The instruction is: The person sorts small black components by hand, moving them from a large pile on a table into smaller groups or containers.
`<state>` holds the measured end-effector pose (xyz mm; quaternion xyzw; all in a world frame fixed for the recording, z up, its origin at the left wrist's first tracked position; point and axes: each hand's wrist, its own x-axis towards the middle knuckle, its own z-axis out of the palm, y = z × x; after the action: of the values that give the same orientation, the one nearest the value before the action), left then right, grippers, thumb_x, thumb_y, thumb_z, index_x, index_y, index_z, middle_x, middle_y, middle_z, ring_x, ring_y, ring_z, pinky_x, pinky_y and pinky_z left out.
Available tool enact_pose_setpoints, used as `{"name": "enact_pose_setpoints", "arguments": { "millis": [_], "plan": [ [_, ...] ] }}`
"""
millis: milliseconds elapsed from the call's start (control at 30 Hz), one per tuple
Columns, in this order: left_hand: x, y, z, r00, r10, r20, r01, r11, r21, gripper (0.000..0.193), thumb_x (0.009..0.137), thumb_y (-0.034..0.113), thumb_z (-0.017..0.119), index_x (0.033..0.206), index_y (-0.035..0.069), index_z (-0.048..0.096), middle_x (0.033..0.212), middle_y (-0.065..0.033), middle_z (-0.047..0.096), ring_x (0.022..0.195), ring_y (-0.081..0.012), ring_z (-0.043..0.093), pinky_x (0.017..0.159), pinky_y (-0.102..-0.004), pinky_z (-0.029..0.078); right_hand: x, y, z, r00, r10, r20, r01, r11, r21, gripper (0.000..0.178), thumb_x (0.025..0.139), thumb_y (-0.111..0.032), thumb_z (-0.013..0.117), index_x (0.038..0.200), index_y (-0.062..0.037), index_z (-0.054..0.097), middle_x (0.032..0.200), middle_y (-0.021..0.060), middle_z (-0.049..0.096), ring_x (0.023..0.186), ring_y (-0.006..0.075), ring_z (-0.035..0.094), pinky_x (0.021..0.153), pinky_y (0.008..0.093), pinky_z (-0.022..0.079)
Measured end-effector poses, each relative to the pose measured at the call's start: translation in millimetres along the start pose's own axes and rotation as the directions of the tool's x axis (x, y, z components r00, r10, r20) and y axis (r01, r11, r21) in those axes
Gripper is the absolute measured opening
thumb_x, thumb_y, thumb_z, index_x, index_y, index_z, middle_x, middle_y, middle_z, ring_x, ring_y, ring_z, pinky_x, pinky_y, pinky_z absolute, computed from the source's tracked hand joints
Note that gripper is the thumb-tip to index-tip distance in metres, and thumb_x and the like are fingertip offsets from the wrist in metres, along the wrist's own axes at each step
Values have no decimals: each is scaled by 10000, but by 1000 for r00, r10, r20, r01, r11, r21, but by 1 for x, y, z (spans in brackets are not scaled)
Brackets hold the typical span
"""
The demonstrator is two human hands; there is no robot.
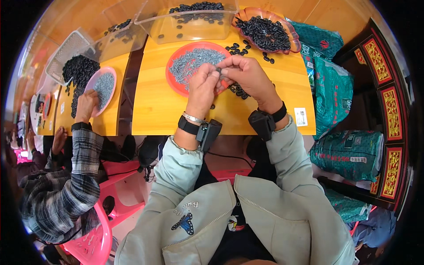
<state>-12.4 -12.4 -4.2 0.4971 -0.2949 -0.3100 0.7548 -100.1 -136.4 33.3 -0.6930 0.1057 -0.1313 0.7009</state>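
Over the right side of a red plate (pixel 169 77) my hands meet, fingertips nearly touching. My left hand (pixel 202 88) is closed in a pinch, and my right hand (pixel 250 79) pinches from the other side. A small dark piece (pixel 218 70) shows between their fingertips; the fingers cover most of it. Many thin silvery metal pieces (pixel 190 64), like small screws or pins, fill the plate. Black oval pieces (pixel 239 91) lie on the yellow table (pixel 163 112) beside and partly beneath my right hand, with more of them (pixel 237 49) beyond it.
A clear plastic bin (pixel 185 33) and a reddish-brown scalloped dish (pixel 295 42), both with black pieces, stand at the back. Green bags (pixel 333 92) are stacked at right. At left, a person in a plaid sleeve (pixel 86 150) reaches into a pink plate (pixel 114 77) near a black heap (pixel 79 73).
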Motion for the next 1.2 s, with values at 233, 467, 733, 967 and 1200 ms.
{"name": "enact_pose_setpoints", "arguments": {
  "millis": [233,467,733,967,1200],
  "plan": [
    [-3,9,-4,997,-18,-70,18,1000,1,90,918,112,433,865,51,471,692,-33,505,609,-136,530,589,-237,439,-5,2,-1,998,-46,-52,44,998,-34,241,866,-75,567,1082,20,616,829,-3,611,695,47,545,638,188,463],
    [-4,2,2,997,23,-76,-22,1000,7,78,901,81,442,850,34,479,668,-12,475,580,-88,470,547,-220,419,-11,-1,0,997,-79,-24,79,997,-14,235,852,-96,595,1052,25,627,810,-11,614,697,39,541,628,183,452],
    [-6,1,5,998,23,-50,-18,995,99,93,900,86,444,838,34,490,667,-13,479,579,-87,457,535,-216,391,-9,7,1,995,-104,-3,104,994,28,114,847,-68,584,890,37,601,740,37,630,654,75,592,591,199,468],
    [-9,7,5,999,-53,8,53,993,-108,200,923,181,425,835,28,519,683,-37,518,601,-117,495,575,-234,418,-8,-2,6,989,-143,35,145,988,-52,93,863,-50,547,885,39,563,712,42,617,633,81,588,582,205,466],
    [-8,6,-1,999,-27,42,31,995,-93,234,925,215,423,843,21,526,681,-57,537,604,-134,531,581,-237,430,-7,0,8,991,-126,52,121,988,92,74,861,-41,544,880,27,567,713,40,608,621,85,574,572,218,459]
  ]
}}
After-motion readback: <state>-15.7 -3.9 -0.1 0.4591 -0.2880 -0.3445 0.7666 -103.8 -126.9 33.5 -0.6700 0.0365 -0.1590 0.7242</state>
